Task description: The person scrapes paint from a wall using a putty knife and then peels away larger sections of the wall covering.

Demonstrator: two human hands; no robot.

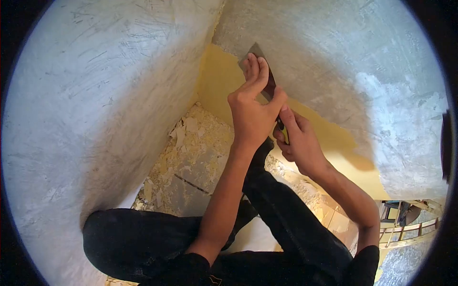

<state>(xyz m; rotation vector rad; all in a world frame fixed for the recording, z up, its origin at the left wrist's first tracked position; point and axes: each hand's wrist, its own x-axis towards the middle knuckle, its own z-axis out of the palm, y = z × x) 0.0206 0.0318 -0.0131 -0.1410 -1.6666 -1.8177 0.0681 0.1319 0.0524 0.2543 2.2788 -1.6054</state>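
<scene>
A scraper with a wide, flat metal blade lies against the right wall, its blade end near the line between yellow paint and bare grey plaster. My right hand is wrapped round its black and yellow handle. Higher up, my left hand presses on the blade with its fingertips, its thumb beside the shaft and close to my right thumb. Part of the blade is hidden behind the left fingers.
Scraped grey wall rises on the left and meets the right wall in a corner. Pale flakes litter the floor around my bent, dark-trousered legs. At the lower right stands a wooden item like a ladder.
</scene>
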